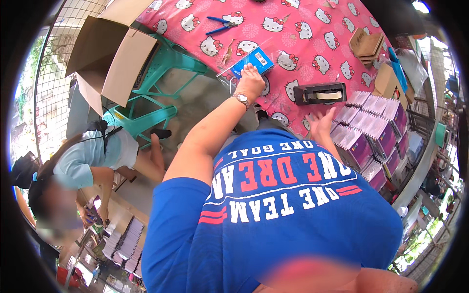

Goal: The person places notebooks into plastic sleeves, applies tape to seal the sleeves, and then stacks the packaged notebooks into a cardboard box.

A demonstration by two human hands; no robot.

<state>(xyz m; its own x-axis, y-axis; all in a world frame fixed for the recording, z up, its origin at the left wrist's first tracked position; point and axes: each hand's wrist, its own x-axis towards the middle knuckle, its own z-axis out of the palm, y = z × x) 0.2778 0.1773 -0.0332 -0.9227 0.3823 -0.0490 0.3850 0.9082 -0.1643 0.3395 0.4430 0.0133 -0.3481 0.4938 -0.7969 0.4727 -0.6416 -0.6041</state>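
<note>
A small blue spiral notebook (252,61) with a white label lies at the table's near left edge, its wire binding toward the upper left. My left hand (250,82), a watch on its wrist, is closed on the notebook's near side with the fingertips on the cover; the thumb is hidden. Clear plastic film shows around the notebook. My right hand (321,126) is open and holds nothing, fingers apart, between the table edge and the stacked purple spiral notebooks (359,141). A black tape dispenser (307,95) with a roll of tape stands just beyond it.
Blue-handled pliers (222,24) lie on the pink patterned tablecloth (303,53). Brown cardboard pieces (366,45) rest at the right. On the left are an open carton (117,61), green plastic stools (141,115) and a bending co-worker (88,156) beside more stacked notebooks (126,241).
</note>
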